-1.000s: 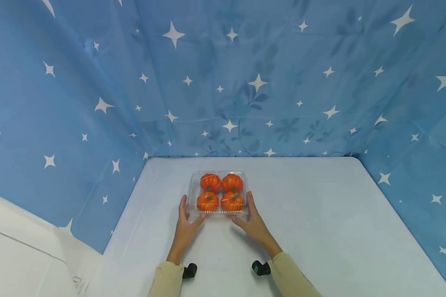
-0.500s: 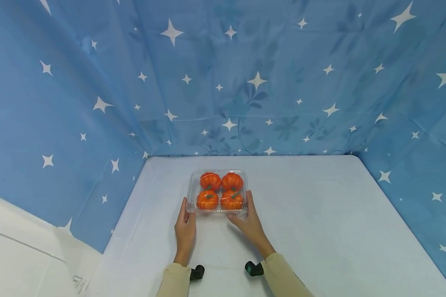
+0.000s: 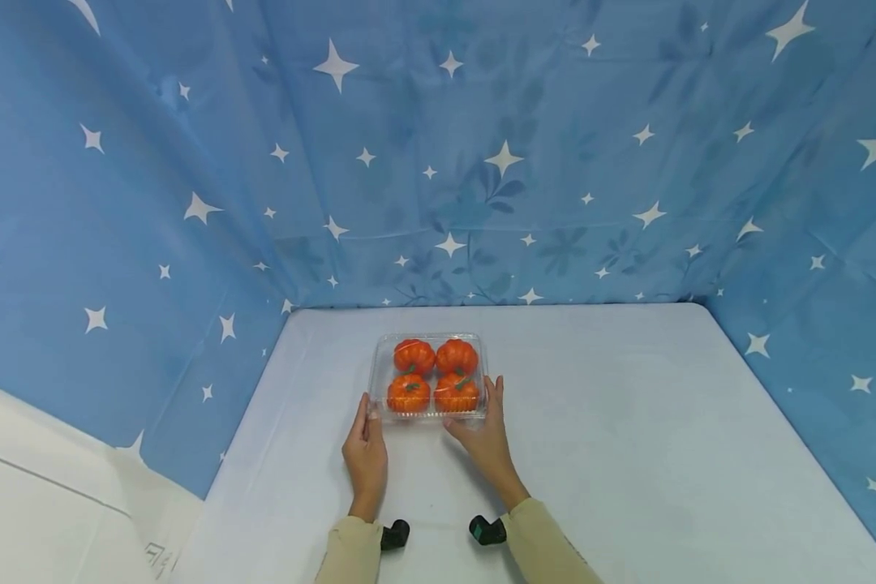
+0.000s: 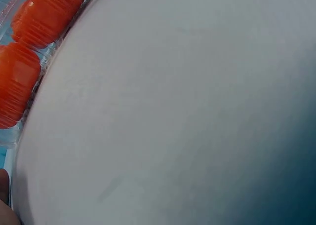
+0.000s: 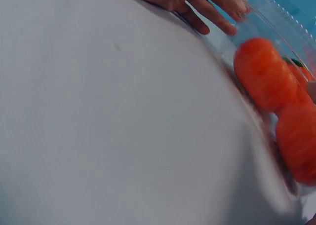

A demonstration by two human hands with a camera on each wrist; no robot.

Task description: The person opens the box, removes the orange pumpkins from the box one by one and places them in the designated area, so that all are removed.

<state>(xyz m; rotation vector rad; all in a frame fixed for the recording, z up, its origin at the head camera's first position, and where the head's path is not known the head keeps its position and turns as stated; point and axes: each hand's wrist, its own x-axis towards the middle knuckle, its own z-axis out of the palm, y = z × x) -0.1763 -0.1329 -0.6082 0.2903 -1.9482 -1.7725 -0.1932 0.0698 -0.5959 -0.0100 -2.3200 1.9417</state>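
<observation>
Clear rectangular plastic box (image 3: 428, 416) of four orange pumpkins (image 3: 409, 395) on the white desk (image 3: 628, 446)
Left hand (image 3: 366, 457) grips its near left corner; right hand (image 3: 489, 448) holds the near right one, thumb at the front.

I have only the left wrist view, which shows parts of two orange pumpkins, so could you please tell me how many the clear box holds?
Observer: The head view shows four pumpkins in the clear box, two rows of two.
Operator: Thank you; what is at its near right corner?
Observer: The right hand, with its thumb at the near edge.
Operator: And what tops the pumpkins, please?
Observer: Green stems.
</observation>
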